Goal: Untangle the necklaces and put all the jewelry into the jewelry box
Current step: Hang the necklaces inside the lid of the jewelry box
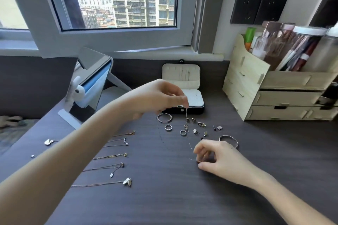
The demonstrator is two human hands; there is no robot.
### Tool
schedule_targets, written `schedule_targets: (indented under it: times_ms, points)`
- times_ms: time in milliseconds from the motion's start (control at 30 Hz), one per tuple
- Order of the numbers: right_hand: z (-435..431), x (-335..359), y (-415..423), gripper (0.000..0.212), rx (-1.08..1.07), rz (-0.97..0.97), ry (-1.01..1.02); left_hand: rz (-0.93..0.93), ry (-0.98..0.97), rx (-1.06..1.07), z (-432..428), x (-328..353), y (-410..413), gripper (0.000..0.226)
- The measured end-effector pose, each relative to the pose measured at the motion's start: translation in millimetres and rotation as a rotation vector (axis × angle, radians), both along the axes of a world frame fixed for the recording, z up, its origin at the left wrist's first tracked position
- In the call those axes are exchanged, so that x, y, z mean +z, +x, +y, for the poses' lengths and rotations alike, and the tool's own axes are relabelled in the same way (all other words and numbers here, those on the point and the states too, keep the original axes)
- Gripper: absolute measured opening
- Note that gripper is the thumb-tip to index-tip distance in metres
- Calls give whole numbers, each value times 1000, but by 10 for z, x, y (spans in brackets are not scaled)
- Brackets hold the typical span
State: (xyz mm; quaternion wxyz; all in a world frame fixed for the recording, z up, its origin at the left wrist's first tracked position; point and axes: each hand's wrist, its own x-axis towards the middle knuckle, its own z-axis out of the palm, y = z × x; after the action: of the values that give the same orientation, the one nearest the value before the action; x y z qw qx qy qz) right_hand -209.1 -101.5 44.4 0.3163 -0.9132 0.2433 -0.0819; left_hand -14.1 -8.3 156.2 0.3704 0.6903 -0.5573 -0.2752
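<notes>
My left hand [164, 97] pinches a thin necklace chain [186, 115], which hangs above the rings [168, 127] just before the open jewelry box [193, 110]. My right hand [217, 159] pinches a small piece [199, 161] against the desk [164, 197]; its kind is unclear.

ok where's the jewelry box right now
In the head view, the jewelry box sits open at the far middle of the desk, just behind the raised left hand, with the wooden drawer organizer to its right.
</notes>
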Motion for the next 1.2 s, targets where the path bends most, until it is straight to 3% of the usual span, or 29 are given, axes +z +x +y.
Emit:
schedule_targets:
  times_ms: [100, 200, 267, 333, 467, 667, 767, 967, 1067, 1200]
  points:
    - [-9, 85, 48, 26, -25, -53, -52, -149, 78, -103, -46, 62, -85, 17]
    - [58, 346, 157, 29, -59, -293, 313, -233, 160, -174, -88, 116, -160, 17]
    - [106, 545, 215, 16, -32, -396, 531, -263, 171, -156, -120, 132, -197, 18]
    - [132, 700, 247, 4, -8, -420, 586, -213, 135, -93, -139, 121, -207, 23]
    - [119, 934, 247, 14, 35, -457, 656, 1, 27, -61, -104, 39, -160, 37]
    - [4, 1157, 172, 11, 136, -562, 707, 433, 9, -200, 17, -242, -52, 46]
    - [-72, 1194, 126, 14, 109, -613, 753, 548, -53, -209, 39, -301, 37, 31]
    - [-126, 1162, 86, 21, 74, -643, 764, 454, -75, -195, 21, -254, 119, 8]
    - [-119, 1124, 95, 9, 37, -527, 573, 472, -140, -194, -16, -184, 102, 5]
    - [-86, 1017, 218, 45, 26, -294, 483, 403, -183, -253, -72, -1, 23, 9]
